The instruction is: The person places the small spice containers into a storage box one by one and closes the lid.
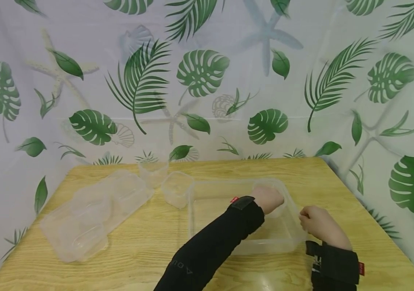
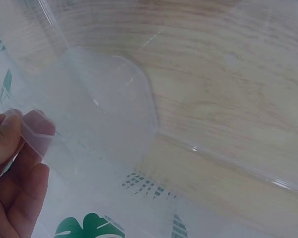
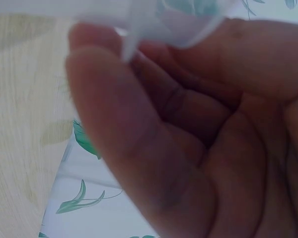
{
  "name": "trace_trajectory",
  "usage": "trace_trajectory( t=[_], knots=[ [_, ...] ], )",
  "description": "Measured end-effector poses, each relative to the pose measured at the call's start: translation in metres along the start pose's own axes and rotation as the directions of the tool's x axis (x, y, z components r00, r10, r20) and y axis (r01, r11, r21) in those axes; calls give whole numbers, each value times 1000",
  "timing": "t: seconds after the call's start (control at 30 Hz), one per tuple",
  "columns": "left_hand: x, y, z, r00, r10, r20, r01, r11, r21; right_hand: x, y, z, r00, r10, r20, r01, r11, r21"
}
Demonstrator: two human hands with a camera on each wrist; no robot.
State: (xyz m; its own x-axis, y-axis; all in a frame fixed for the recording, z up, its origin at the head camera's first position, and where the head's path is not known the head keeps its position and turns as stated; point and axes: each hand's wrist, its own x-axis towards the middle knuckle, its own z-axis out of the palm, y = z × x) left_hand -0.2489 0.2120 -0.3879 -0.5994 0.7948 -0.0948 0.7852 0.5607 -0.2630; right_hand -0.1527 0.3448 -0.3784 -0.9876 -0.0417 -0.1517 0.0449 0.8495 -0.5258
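Clear tub (image 1: 276, 245), just one, sits beneath the left hand (image 1: 268, 199) and left of the right hand (image 1: 319, 224) in the head view. Two loose cups (image 1: 178, 190) stand left of both hands; the pile (image 1: 87, 214) beyond overlaps too much to count. Left wrist view: thumb and fingers pinch one small container (image 2: 111, 104) at the tub's corner, seemingly to position it. Right wrist view: curled fingers and thumb grip, probably for steadiness, the tub's rim.

The left hand (image 1: 269, 199) is over a clear bin (image 1: 261, 247), right hand (image 1: 320, 223) beside it.
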Motion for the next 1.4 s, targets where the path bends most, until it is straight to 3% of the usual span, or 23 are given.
trace_trajectory(
  t=[0.17, 0.57, 0.7, 0.83, 0.93, 1.1, 1.23, 1.3, 1.4],
  knots=[
    [2, 0, 2, 1000, 5, -17, -5, 1000, 5, -1, -2, 0, 1000, -6, -1, 6, 1000, 1],
    [-5, -1, -2, 999, 49, 22, -49, 999, 19, -1, -1, 3, 1000, 3, 3, -3, 1000, 6],
    [-22, -4, -13, 994, 107, 0, -107, 994, 8, -1, 0, 2, 1000, -4, 8, 4, 1000, 2],
    [-49, -15, -28, 978, 180, -108, -176, 983, 44, -2, 1, 0, 1000, -15, -4, 15, 1000, -12],
    [-72, -30, -35, 963, 184, -197, -182, 983, 28, -1, 2, 0, 1000, -13, 1, 13, 1000, -20],
    [-113, -66, -35, 954, 101, -283, -139, 983, -118, 0, 1, 3, 1000, -25, 3, 25, 999, -24],
    [-141, -95, -23, 939, -4, -344, -88, 963, -253, -1, 1, 4, 999, -37, -14, 37, 999, -22],
    [-154, -107, -14, 921, -83, -382, -35, 956, -291, -2, 1, 4, 999, -47, -19, 46, 999, -19],
    [-169, -120, 1, 877, -204, -434, 61, 946, -320, -1, 1, 3, 998, -56, -20, 55, 998, -13]
  ],
)
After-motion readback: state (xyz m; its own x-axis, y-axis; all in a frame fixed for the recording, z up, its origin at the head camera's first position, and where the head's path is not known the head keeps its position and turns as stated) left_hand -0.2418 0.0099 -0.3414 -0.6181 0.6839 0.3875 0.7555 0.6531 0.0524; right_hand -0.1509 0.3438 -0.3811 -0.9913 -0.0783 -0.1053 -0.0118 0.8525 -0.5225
